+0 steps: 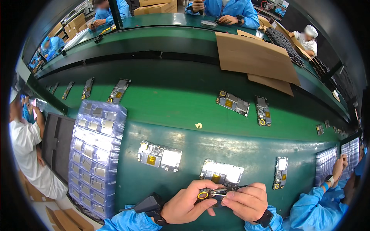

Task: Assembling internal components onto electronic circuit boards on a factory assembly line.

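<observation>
Between my two hands a small circuit board (211,192) is held up, tilted nearly edge-on, with a yellow ring at its left end. My left hand (183,206) pinches that left end between thumb and fingers. At the other end, my right hand (248,202) has its fingers closed on the board. A thin silver edge shows by the right fingertips; what it belongs to is unclear. Just behind the hands lies another board (227,171), partly covered by them. Further boards rest on the green bench at the left (160,156) and right (280,173).
A clear plastic tray (118,138) of silver metal pieces stands left. Beyond the bench edge, a green belt (165,107) carries several boards and a small pale scrap (198,126). Cardboard (254,57) overhangs it. A co-worker's blue sleeve (316,206) is close on the right.
</observation>
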Demonstrator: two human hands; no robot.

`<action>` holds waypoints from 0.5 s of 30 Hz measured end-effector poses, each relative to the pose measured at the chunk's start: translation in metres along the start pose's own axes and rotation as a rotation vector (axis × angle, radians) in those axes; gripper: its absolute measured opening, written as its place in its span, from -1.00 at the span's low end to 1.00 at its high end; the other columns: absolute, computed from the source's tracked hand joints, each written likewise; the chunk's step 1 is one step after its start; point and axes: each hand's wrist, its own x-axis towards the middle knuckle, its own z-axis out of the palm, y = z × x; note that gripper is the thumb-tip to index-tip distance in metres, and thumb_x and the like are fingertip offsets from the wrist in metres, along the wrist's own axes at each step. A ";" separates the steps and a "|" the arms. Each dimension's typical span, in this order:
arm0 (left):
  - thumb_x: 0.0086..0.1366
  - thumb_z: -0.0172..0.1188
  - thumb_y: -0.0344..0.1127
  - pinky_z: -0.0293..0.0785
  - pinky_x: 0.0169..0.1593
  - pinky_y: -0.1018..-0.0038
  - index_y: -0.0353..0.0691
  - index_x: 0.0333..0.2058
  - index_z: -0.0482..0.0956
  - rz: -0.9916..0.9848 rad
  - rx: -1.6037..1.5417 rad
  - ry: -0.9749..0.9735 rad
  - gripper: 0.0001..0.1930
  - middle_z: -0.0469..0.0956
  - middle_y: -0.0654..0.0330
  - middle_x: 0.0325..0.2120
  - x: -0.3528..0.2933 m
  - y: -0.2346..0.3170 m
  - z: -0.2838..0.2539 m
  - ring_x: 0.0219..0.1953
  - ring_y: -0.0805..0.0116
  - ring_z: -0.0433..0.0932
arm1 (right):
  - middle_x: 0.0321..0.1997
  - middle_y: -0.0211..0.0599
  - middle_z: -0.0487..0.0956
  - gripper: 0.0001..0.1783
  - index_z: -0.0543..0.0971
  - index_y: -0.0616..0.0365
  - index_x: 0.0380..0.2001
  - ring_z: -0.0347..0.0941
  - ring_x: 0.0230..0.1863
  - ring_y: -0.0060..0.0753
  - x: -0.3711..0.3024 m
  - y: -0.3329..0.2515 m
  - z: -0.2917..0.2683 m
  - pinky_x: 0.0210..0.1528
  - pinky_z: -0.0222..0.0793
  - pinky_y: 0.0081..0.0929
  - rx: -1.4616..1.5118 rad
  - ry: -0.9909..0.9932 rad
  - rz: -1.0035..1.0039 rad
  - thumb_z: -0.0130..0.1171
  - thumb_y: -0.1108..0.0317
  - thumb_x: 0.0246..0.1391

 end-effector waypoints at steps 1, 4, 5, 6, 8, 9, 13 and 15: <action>0.47 0.04 -0.57 0.68 -0.13 0.36 -0.29 0.18 0.13 0.001 0.000 0.004 -0.60 0.44 -0.15 0.19 0.000 0.000 0.000 -0.20 0.26 0.72 | -0.18 -0.62 0.71 -0.65 0.78 -0.13 -0.26 0.52 -0.23 -0.46 0.000 0.000 0.000 -0.24 0.31 -0.46 0.005 -0.002 0.006 0.57 0.27 -0.24; 0.46 0.05 -0.58 0.68 -0.13 0.37 -0.29 0.19 0.14 -0.007 0.006 0.001 -0.59 0.44 -0.15 0.20 0.000 0.000 0.000 -0.20 0.27 0.71 | -0.17 -0.62 0.71 -0.65 0.77 -0.13 -0.26 0.52 -0.22 -0.46 0.001 -0.001 0.000 -0.24 0.31 -0.46 -0.001 -0.017 0.017 0.57 0.27 -0.25; 0.46 0.06 -0.58 0.68 -0.13 0.37 -0.29 0.19 0.14 -0.003 0.001 0.004 -0.59 0.44 -0.14 0.20 0.000 0.000 0.000 -0.21 0.28 0.71 | -0.17 -0.62 0.71 -0.65 0.77 -0.13 -0.26 0.52 -0.22 -0.46 0.002 -0.001 0.000 -0.24 0.31 -0.46 0.000 -0.018 0.016 0.57 0.27 -0.25; 0.46 0.06 -0.59 0.68 -0.13 0.38 -0.28 0.19 0.14 0.000 -0.004 0.006 -0.58 0.45 -0.14 0.20 0.000 0.000 0.000 -0.21 0.28 0.71 | -0.17 -0.61 0.71 -0.65 0.77 -0.12 -0.27 0.52 -0.22 -0.46 0.002 -0.001 0.000 -0.24 0.31 -0.46 -0.002 -0.022 0.018 0.57 0.28 -0.25; 0.46 0.06 -0.59 0.68 -0.14 0.38 -0.28 0.19 0.14 -0.002 0.003 0.006 -0.58 0.44 -0.14 0.20 0.000 0.000 -0.001 -0.21 0.28 0.71 | -0.17 -0.61 0.71 -0.65 0.77 -0.12 -0.27 0.53 -0.22 -0.46 0.003 -0.001 0.000 -0.24 0.31 -0.46 -0.004 -0.026 0.020 0.57 0.28 -0.25; 0.46 0.05 -0.59 0.68 -0.14 0.38 -0.28 0.19 0.14 -0.005 0.010 0.004 -0.58 0.44 -0.14 0.20 0.000 0.001 -0.001 -0.21 0.28 0.71 | -0.17 -0.60 0.71 -0.65 0.77 -0.12 -0.27 0.53 -0.22 -0.46 0.003 0.000 0.000 -0.24 0.31 -0.46 -0.004 -0.023 0.015 0.57 0.28 -0.25; 0.47 0.03 -0.59 0.68 -0.15 0.39 -0.28 0.19 0.14 0.005 0.006 -0.002 -0.59 0.44 -0.13 0.20 0.001 0.000 -0.001 -0.20 0.29 0.71 | -0.17 -0.59 0.71 -0.66 0.77 -0.11 -0.28 0.53 -0.22 -0.47 0.005 0.000 0.001 -0.25 0.30 -0.46 -0.013 -0.013 0.011 0.57 0.29 -0.26; 0.49 0.00 -0.56 0.68 -0.17 0.39 -0.28 0.18 0.16 -0.016 0.026 0.019 -0.64 0.46 -0.16 0.19 0.001 0.002 0.000 -0.23 0.29 0.72 | -0.17 -0.59 0.71 -0.66 0.77 -0.11 -0.28 0.53 -0.22 -0.48 0.005 0.000 0.001 -0.26 0.29 -0.47 -0.017 -0.016 0.013 0.56 0.29 -0.26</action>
